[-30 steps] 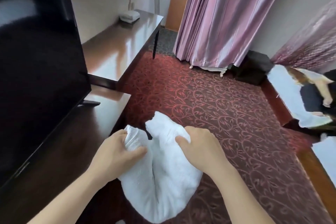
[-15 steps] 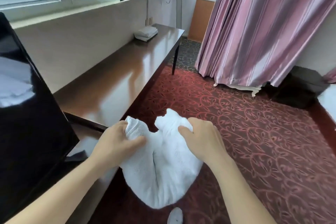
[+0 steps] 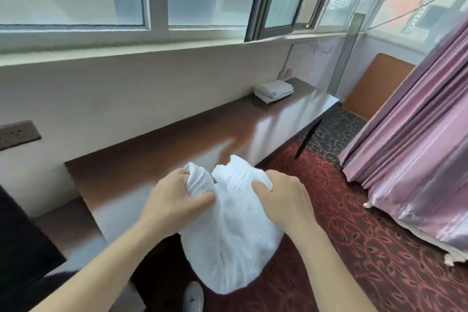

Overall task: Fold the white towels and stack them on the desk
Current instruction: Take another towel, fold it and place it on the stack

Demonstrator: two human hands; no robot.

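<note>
table (image 3: 177, 139): long glossy top, just ahead of and partly under your hands. The finish looks slick, so a towel smoothed hard on it will probably skate instead of creasing.
floor (image 3: 354, 248): red carpet below and to the right of your hands. Anything that slips out lands there, not on the table.
towel (image 3: 228, 240): in the air, a slack pouch between and below your hands, over the table's near edge. The bottom sags below the tabletop, so swinging it forward will likely snag the edge and fold it crooked. Lift first.
left hand (image 3: 174, 200): clenched round one bunched top corner, thumb across it.
right hand (image 3: 286, 200): clenched round the other bunched corner, close beside the left. Both grabs are wads, not true corners, so the edges probably won't line up unless you re-pinch. Letting one go to re-pinch dumps that half toward the floor.
folded stack (image 3: 273, 90): white towels at the table's far end, well beyond your hands and to the right. On that long carry a loose fold may open, and a careless drop could shove the stack askew.
shoe (image 3: 193, 295): below your hands, near the towel's low end. Cannot tell if they touch.
</note>
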